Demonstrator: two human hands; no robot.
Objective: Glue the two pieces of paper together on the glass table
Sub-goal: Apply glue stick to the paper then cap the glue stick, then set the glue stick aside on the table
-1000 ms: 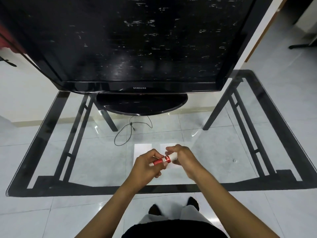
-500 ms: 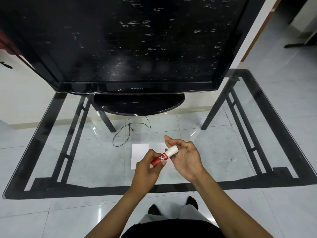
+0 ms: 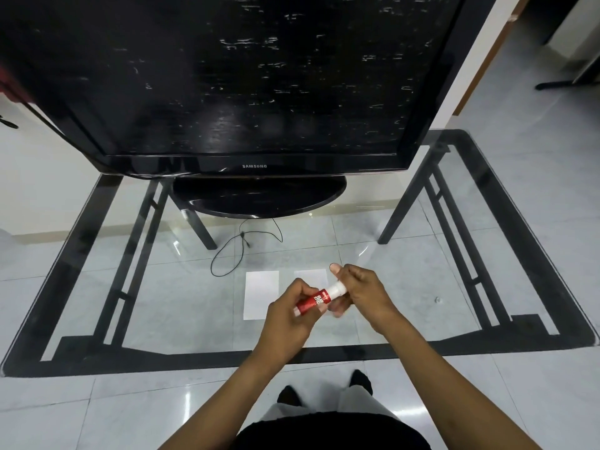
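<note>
Pale glossy floor tiles show through and around a glass table with a dark border band and black frame legs beneath. A large black television, screen dark and streaked with small bright reflections, stands on its oval base at the far side of the table, well beyond the hands. A thin black cable loops down from under the base, between it and the hands; whether it lies on the glass or on the floor below, I cannot tell.

Left hand: closed around the red body of a glue stick, fingers wrapped over the lower end. Right hand: closed on the white end of the same stick, thumb raised above it. The stick is tilted, red end lower toward the left hand, white end higher toward the right, held above the table between the two hands. Whether the white cap is seated or loosened is not resolvable.

Two white sheets lie flat on the glass, just beyond the hands, side by side with a gap between them. The left paper is mostly visible, its near right corner covered by the left hand. The right paper shows only its far part; the rest is hidden behind the hands and the stick.

The person's dark shoes stand on the floor at the near edge of the table, below the forearms.
</note>
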